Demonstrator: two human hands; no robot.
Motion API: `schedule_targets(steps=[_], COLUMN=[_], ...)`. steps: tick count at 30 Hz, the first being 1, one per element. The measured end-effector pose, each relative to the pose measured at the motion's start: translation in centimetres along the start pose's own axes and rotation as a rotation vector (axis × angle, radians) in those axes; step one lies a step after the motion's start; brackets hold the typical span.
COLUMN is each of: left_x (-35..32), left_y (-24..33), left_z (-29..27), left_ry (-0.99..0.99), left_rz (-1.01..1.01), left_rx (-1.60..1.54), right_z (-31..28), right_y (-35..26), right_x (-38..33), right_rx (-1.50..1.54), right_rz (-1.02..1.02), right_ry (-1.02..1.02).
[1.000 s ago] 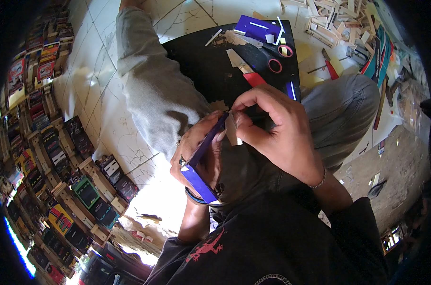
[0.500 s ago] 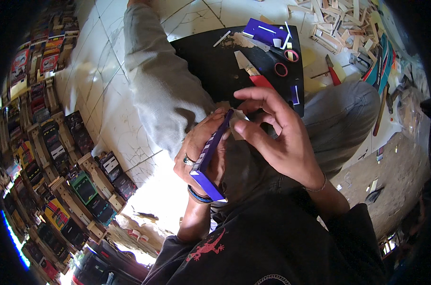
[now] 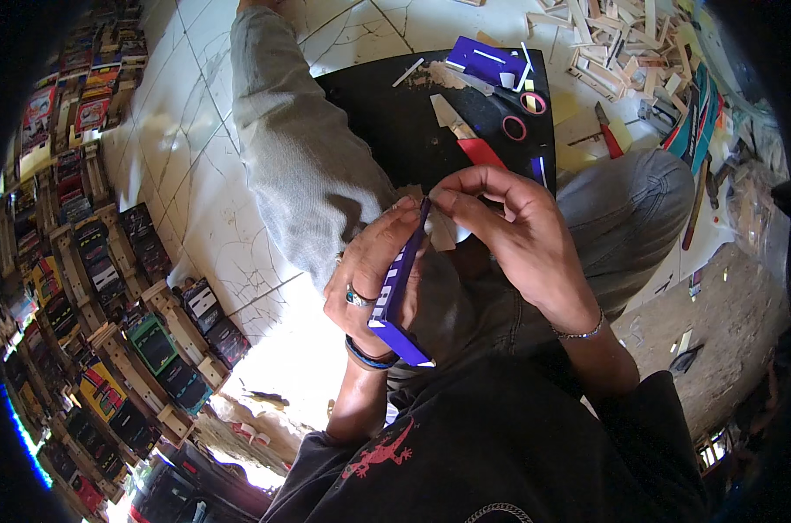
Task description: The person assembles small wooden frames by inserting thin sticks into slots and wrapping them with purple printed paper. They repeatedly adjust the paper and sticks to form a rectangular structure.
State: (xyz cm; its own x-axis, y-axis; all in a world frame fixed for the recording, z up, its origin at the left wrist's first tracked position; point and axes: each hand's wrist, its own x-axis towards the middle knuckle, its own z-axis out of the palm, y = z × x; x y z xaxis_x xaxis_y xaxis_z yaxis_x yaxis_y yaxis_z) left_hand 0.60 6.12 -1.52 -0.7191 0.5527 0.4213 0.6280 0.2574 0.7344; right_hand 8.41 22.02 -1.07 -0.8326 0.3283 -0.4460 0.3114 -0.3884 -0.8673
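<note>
Here the left hand point(image 3: 369, 275) grips the long purple strip point(image 3: 401, 288) held above the lap, the right hand point(image 3: 509, 231) pinches its top end, and it looks light, thin and bendy.

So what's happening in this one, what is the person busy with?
A person sits on a tiled floor and holds a long blue strip upright over the lap. The left hand grips it along its length, and the right hand pinches its top end along with a small pale piece. In front lies a black mat with a red-handled cutter, tape rolls and more blue pieces. Wooden offcuts are piled beyond it, and rows of small colourful models line the floor on the left.
</note>
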Motion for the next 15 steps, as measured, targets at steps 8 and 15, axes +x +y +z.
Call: schedule_targets(steps=[8, 15], left_x=[0.4, 2.1], left_y=[-0.1, 1.4], left_z=[0.6, -0.3], left_ry=[0.067, -0.082], left_rz=[-0.146, -0.195], left_rx=[0.041, 0.096], right_z=[-0.1, -1.1], right_y=[-0.1, -0.8], right_x=[0.2, -1.4], right_rx=[-0.016, 0.127], right_rz=[0.029, 0.065], right_ry=[-0.021, -0.174])
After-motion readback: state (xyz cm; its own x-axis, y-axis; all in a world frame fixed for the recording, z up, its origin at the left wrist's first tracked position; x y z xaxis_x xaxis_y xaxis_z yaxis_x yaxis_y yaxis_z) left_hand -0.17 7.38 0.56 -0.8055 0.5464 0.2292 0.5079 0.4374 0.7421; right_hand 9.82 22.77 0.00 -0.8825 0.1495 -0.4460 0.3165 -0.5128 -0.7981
